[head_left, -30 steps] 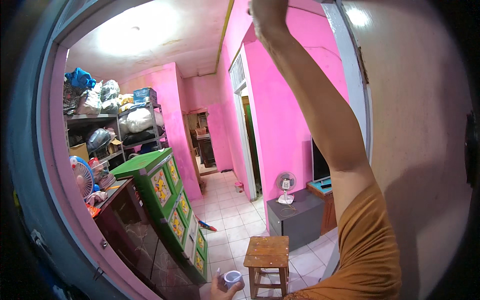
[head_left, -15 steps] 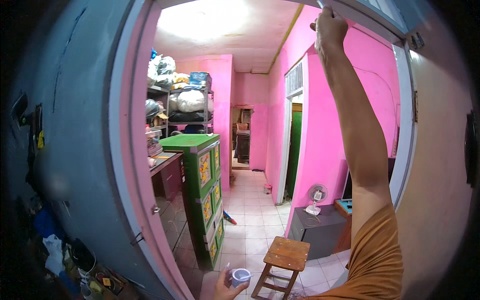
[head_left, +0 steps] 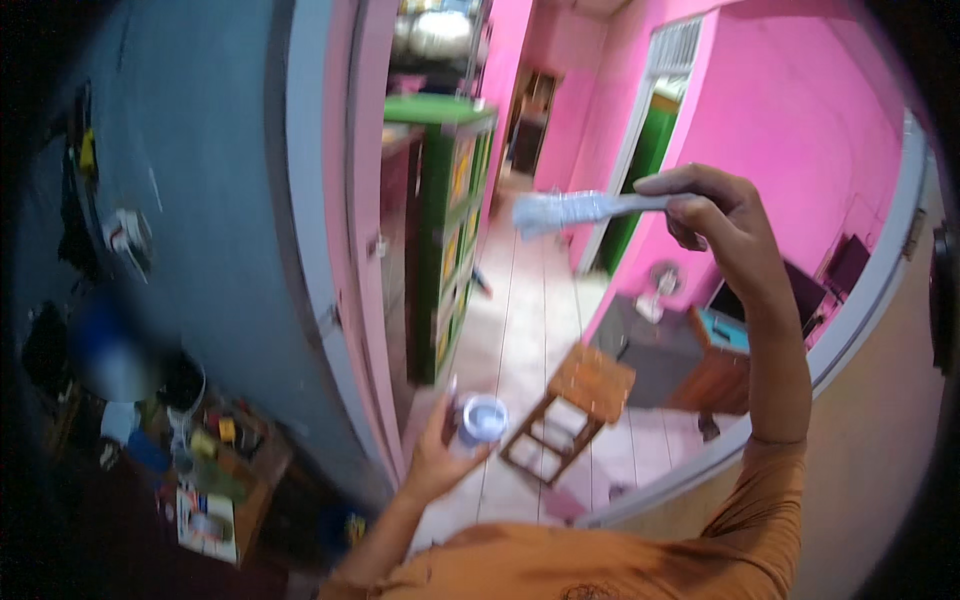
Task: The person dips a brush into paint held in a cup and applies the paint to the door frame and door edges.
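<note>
My right hand is raised at the right, its fingers closed on the handle of a paintbrush. The brush lies nearly level, with its pale, paint-coated bristles pointing left. Lower down, my left hand is wrapped round a small plastic cup holding light blue-grey paint. The brush is above the cup and well apart from it. Between my hands and the room stands a doorway with a pale grey-blue frame.
Beyond the cup is a wooden stool on white tiles. A green drawer cabinet stands behind the left jamb. A small fan sits on a grey cabinet at the right. Cluttered items fill a low table at the lower left.
My right hand has come down from the top of the door frame, bringing the brush into full view. My view has tilted downward, and the cup appears higher in it.
</note>
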Motion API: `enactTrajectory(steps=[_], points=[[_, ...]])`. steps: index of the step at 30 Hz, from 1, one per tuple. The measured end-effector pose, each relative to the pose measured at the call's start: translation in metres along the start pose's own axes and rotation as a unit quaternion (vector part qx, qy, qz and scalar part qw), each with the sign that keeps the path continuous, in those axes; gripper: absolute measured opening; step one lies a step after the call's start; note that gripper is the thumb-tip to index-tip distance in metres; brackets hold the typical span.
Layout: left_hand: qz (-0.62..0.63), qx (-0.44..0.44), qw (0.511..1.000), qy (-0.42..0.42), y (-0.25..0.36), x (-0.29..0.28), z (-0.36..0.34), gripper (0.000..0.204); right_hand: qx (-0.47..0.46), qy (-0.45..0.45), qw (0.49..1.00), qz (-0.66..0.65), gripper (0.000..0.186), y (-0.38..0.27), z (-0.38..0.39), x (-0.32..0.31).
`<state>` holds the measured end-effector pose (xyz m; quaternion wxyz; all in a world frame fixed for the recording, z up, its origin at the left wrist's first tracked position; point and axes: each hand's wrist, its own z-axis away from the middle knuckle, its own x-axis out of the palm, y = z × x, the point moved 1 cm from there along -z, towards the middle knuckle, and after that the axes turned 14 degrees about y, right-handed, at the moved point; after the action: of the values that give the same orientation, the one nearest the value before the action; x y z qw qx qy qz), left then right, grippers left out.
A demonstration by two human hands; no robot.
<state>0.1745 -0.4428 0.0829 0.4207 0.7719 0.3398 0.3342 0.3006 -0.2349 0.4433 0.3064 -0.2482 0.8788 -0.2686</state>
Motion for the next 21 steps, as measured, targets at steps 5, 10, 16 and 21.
enactTrajectory(steps=[5,10,16,21], points=[[0.014,0.021,0.999,-0.021,0.013,0.001,-0.026,0.100,-0.023,-0.123,0.989,0.079,0.027,0.032,0.050,0.036],[0.038,0.014,0.998,-0.043,0.017,0.010,-0.029,0.100,-0.100,-0.183,0.974,0.083,0.033,0.065,0.060,0.052],[0.038,-0.018,0.999,-0.023,0.012,0.016,-0.020,0.106,-0.123,-0.245,0.962,0.014,0.028,0.086,0.070,0.074],[0.010,-0.020,1.000,-0.013,0.007,0.018,-0.015,0.105,-0.170,-0.282,0.943,0.042,0.021,0.095,0.072,0.095]])
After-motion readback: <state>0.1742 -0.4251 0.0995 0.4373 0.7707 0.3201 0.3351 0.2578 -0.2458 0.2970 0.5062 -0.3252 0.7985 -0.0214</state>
